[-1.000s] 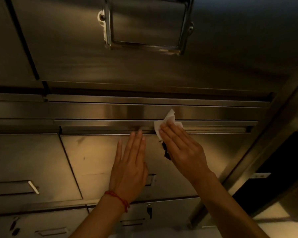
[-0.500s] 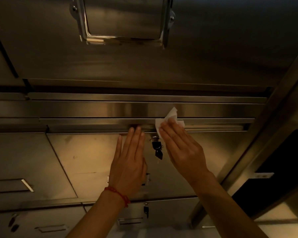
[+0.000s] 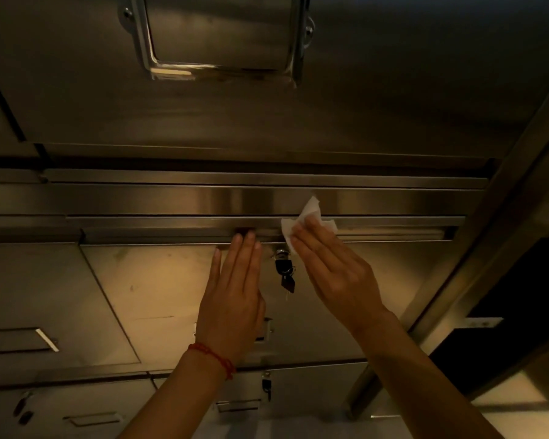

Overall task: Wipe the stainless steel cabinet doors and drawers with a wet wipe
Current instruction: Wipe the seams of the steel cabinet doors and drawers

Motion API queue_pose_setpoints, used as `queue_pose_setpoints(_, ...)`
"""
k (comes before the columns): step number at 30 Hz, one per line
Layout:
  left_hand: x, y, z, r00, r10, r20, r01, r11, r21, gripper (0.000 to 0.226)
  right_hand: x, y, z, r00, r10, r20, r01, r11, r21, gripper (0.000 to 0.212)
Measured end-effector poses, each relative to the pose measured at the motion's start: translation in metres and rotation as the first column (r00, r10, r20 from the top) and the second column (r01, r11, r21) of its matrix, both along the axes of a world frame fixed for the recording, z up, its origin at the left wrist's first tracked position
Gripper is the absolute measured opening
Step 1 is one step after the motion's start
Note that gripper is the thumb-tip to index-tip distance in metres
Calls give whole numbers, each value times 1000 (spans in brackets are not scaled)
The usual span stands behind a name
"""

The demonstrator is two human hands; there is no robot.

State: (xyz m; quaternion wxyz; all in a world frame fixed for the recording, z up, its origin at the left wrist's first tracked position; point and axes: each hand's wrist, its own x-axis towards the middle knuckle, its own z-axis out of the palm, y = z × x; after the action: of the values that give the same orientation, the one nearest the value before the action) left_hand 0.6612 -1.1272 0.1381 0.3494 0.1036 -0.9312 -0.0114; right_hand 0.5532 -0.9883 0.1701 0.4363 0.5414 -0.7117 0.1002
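Note:
A steel drawer front point(image 3: 159, 299) fills the middle of the view, under a long steel rail point(image 3: 171, 229). My left hand point(image 3: 235, 299) lies flat on this drawer with straight fingers reaching its top edge. A white wet wipe point(image 3: 308, 217) is pressed against the rail by the straight fingers of my right hand point(image 3: 333, 274). Between the hands a lock with black keys point(image 3: 284, 270) hangs from the drawer.
Above is a large steel cabinet door point(image 3: 393, 90) with a recessed chrome handle point(image 3: 216, 36). A second drawer point(image 3: 23, 312) sits at the left, lower drawers point(image 3: 314, 388) with another key below. A steel post point(image 3: 488, 232) runs diagonally at the right.
The view shifted slightly, so the cabinet handle moved left and then right. My right hand with the wipe slid a little right, uncovering the lock and keys. My left hand stays flat.

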Motion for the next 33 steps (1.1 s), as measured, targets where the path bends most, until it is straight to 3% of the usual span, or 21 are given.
queue_pose_setpoints(4, 1, 0, 1, 1000, -3, 1, 3, 1000, -8, 77, -9, 16, 1, 999, -31, 31, 32, 999, -20, 54)
queue_pose_setpoints(8, 1, 0, 1, 1000, -3, 0, 3, 1000, -7, 77, -5, 14, -4, 997, -31, 72, 37, 995, -96, 48)
queue_pose_setpoints(14, 1, -1, 2, 1000, -6, 2, 6, 1000, -12, 75, -14, 25, -2, 998, -27, 57, 29, 998, -48, 47)
queue_pose_setpoints(19, 1, 0, 3, 1000, -7, -1, 7, 1000, 5, 74, -10, 22, -6, 995, -44, 85, 53, 992, -111, 47)
queue_pose_setpoints(24, 2, -1, 3, 1000, -13, 6, 13, 1000, 0, 76, -12, 17, -3, 1000, -23, 17, 23, 1000, 3, 51)
queue_pose_setpoints(30, 2, -3, 1, 1000, -23, 6, 23, 1000, -3, 75, -15, 33, -7, 996, -61, 66, 68, 992, -107, 46)
queue_pose_setpoints(33, 1, -3, 1, 1000, -21, 4, 21, 1000, -1, 75, -12, 24, -5, 998, -31, 57, 36, 996, -83, 44)
